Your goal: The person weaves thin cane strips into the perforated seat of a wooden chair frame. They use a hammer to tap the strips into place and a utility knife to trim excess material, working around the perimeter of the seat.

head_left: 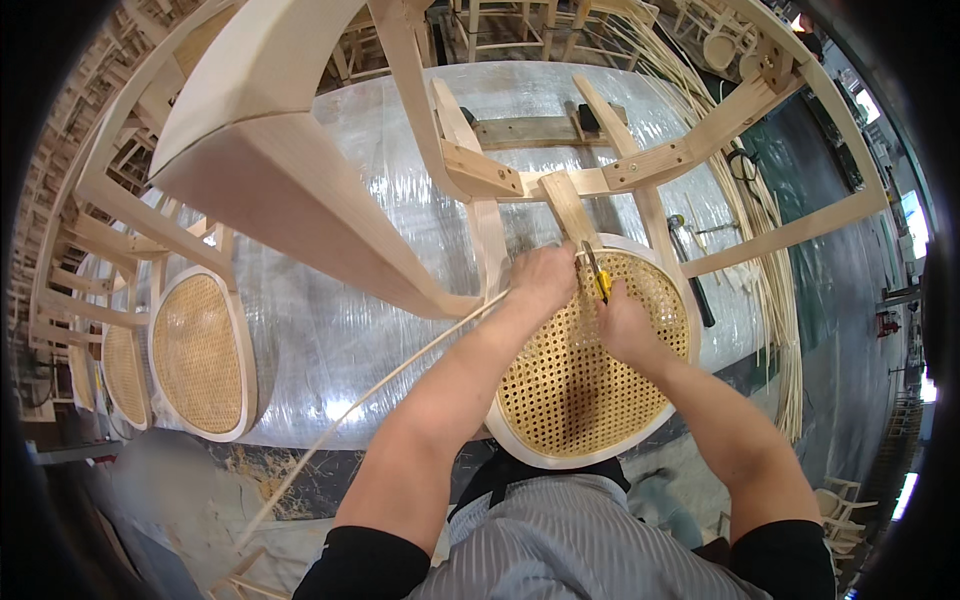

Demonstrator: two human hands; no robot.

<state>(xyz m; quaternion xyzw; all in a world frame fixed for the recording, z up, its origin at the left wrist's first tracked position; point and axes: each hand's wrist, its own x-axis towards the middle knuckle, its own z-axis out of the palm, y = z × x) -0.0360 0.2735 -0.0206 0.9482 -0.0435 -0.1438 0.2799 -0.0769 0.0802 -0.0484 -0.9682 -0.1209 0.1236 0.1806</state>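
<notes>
Before me is a pale wooden chair frame (569, 212) with a woven cane seat (580, 370) inside a white-edged rim. My left hand (545, 277) is closed at the seat's far rim. A long thin cane strip (385, 383) runs from it, under my left forearm, toward the lower left. Close beside it, my right hand (628, 325) grips a yellow-handled tool (603, 286). The tool's narrow metal end points to the rim near my left fingertips; its exact kind is unclear.
Plastic film covers the workbench (340, 215). A dark-handled hammer (694, 275) lies right of the seat, by a bundle of long cane strips (785, 330). More cane-seated chairs (200, 355) stand at left. A large wooden frame piece (290, 190) rises close at upper left.
</notes>
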